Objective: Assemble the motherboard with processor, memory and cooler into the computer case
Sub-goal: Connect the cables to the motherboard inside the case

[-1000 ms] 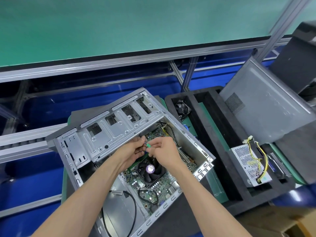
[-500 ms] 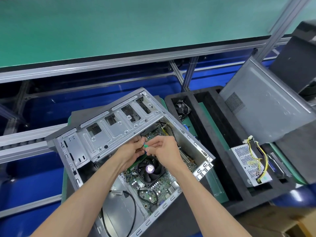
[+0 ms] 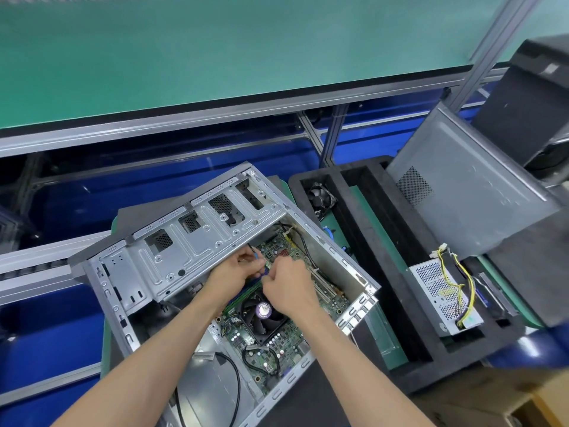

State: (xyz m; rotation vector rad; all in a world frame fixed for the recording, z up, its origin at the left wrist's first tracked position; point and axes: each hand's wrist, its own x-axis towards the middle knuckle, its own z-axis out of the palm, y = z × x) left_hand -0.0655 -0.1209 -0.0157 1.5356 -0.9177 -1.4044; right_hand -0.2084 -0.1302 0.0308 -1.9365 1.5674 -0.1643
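Head view, the only one supplied. The computer case (image 3: 197, 260) lies open on its side at centre frame, turned at an angle, presumably so its interior faces the worker. The motherboard (image 3: 271, 343) already sits on the case floor, with the cooler (image 3: 261, 312) mounted on it and a green memory stick (image 3: 232, 305) showing at the cooler's left edge; the processor is not visible, judged to be under the cooler.

Both hands meet just above the cooler, at the lower edge of the drive cage (image 3: 200, 241). The left hand (image 3: 234, 275) has its fingers curled, pinching a small blue-tipped connector (image 3: 256, 257) on a thin dark lead. The right hand (image 3: 286, 285) is closed in a loose fist; what it grips I cannot tell, the fingertips being hidden. Judged step: plugging a lead into the board, with mounting largely complete.

Surroundings: the case rests on a dark mat (image 3: 323, 392) on a blue-framed line. At right of frame a black foam tray (image 3: 397, 318) holds a small fan (image 3: 321, 198) and a perforated power supply (image 3: 443, 294) with yellow wiring; a grey side panel (image 3: 468, 180) leans across it. A green bench top (image 3: 215, 50) fills the upper frame
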